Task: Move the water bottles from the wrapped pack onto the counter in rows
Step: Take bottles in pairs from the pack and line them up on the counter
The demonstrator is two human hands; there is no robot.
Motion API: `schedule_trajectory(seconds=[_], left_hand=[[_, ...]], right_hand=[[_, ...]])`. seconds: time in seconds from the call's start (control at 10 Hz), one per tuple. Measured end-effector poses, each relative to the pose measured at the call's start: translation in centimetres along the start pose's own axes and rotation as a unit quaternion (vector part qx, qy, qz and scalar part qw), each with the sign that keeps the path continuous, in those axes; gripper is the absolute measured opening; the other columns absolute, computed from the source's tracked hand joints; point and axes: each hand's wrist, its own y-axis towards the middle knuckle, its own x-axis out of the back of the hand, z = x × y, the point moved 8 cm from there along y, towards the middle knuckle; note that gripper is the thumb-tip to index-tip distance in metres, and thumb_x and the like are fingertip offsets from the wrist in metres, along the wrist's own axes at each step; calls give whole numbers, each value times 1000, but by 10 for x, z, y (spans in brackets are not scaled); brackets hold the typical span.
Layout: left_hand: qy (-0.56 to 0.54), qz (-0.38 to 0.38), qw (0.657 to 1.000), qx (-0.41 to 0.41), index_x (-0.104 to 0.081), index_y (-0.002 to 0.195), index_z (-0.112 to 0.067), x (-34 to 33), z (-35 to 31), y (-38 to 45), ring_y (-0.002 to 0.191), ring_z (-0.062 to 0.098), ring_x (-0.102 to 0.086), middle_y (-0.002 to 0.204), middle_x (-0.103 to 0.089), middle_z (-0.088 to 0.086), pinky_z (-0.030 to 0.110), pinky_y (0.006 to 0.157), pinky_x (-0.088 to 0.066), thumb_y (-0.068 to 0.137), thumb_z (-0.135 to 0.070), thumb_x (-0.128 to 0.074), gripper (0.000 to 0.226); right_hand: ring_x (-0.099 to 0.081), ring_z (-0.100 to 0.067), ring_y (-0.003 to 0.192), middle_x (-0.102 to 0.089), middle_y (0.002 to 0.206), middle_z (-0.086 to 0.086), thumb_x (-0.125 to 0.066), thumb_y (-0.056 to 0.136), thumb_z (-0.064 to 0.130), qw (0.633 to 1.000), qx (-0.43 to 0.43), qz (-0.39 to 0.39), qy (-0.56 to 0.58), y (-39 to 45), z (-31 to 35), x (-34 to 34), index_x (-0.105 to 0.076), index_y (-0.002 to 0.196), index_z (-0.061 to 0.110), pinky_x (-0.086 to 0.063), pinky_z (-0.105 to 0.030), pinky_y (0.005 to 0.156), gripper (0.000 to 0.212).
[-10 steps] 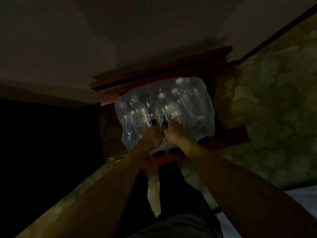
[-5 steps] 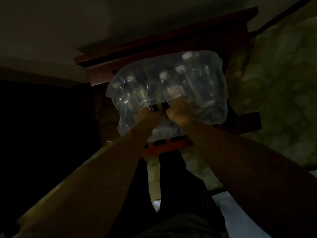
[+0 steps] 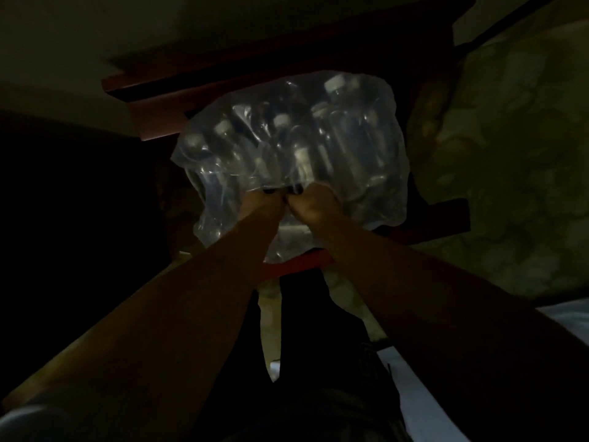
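Observation:
The scene is very dim. A wrapped pack of water bottles (image 3: pixel 296 161) in clear plastic film sits on a dark red wooden counter (image 3: pixel 149 122). Several white-capped bottles show through the film, among them one at the back right (image 3: pixel 334 82). My left hand (image 3: pixel 261 205) and my right hand (image 3: pixel 314 207) are side by side at the pack's near top edge, both clenched on the plastic wrap. My fingertips are hidden in the film.
The red wooden edge (image 3: pixel 296 269) runs along the counter's near side. A mottled green stone floor (image 3: pixel 510 154) lies to the right. A pale wall (image 3: pixel 95 43) rises behind. A white sheet (image 3: pixel 567 317) shows at the lower right, and my dark trousers fill the bottom.
The pack now sits higher and larger in the view as my head has come closer. Both hands have stayed clenched together on the wrap, which looks more stretched and bunched.

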Motion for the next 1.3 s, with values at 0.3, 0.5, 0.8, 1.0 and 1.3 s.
schedule_trajectory(seconds=[0.3,0.5,0.8,1.0,1.3], left_hand=[[-35,-25,999,-26,-69,100,-2,13,0,-32,81,24,-69,96,-71,12,32,76,-59,91,-37,-64,36],[-93,-31,995,-8,-64,61,-23,32,-4,-61,66,18,-65,65,-64,-2,22,51,-45,80,-40,-75,28],[-141,152,977,-47,-60,123,-11,45,-22,-117,97,13,-66,101,-65,-2,21,50,-53,91,-34,-62,40],[-67,158,985,9,-54,133,-6,47,-35,-150,121,33,-57,132,-60,15,45,102,-49,99,-34,-52,44],[-115,219,967,63,-66,87,-11,74,-32,-205,77,27,-62,88,-67,12,33,57,-48,83,-45,-64,34]], right_hand=[[-64,-28,80,-66,79,-7,-52,92,38,992,-15,20,122,-31,15,12,-64,75,11,-48,-31,69,34],[-58,-19,81,-58,82,2,-50,93,36,977,-20,78,196,-50,16,12,-67,93,13,-51,-35,83,28],[-68,-27,86,-70,97,-8,-71,78,48,971,-72,-14,226,-91,12,42,-68,88,14,-59,-41,82,36],[-65,-26,92,-68,95,-7,-69,80,42,978,-62,-56,192,-119,13,66,-66,86,15,-56,-41,90,28],[-67,-30,90,-72,97,-12,-69,76,44,984,-66,-68,148,-160,12,76,-71,91,7,-56,-43,90,40]])
